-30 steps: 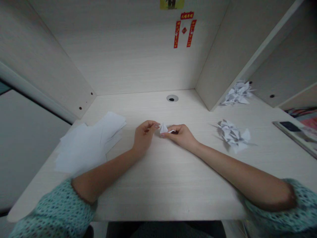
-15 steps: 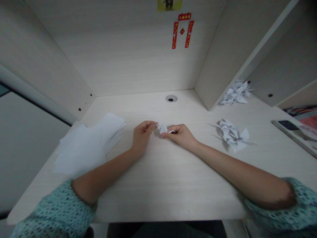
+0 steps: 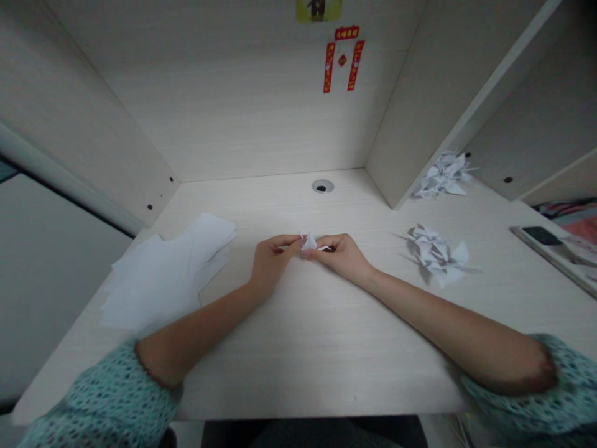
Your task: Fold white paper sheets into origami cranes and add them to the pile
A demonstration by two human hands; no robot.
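A small white origami crane [image 3: 310, 240] is held between my two hands just above the middle of the desk. My left hand [image 3: 276, 256] pinches its left side between thumb and forefinger. From the other side, my right hand [image 3: 339, 253] is closed on the crane, its thumb tip at the lower front. A pointed middle part of the paper stands up between the fingertips. The fingers cover much of both sides, so the folds there are hidden.
Loose white paper sheets [image 3: 163, 274] lie at the left. Folded paper cranes form one pile [image 3: 438, 252] at the right and another pile [image 3: 445, 174] behind it by the upright panel [image 3: 410, 118]. A phone [image 3: 541, 235] lies far right. A cable hole [image 3: 323, 186] is at the back.
My left hand has moved right and its fingertips now pinch the crane's left side, closer to my right hand. My right hand has stayed nearly still.
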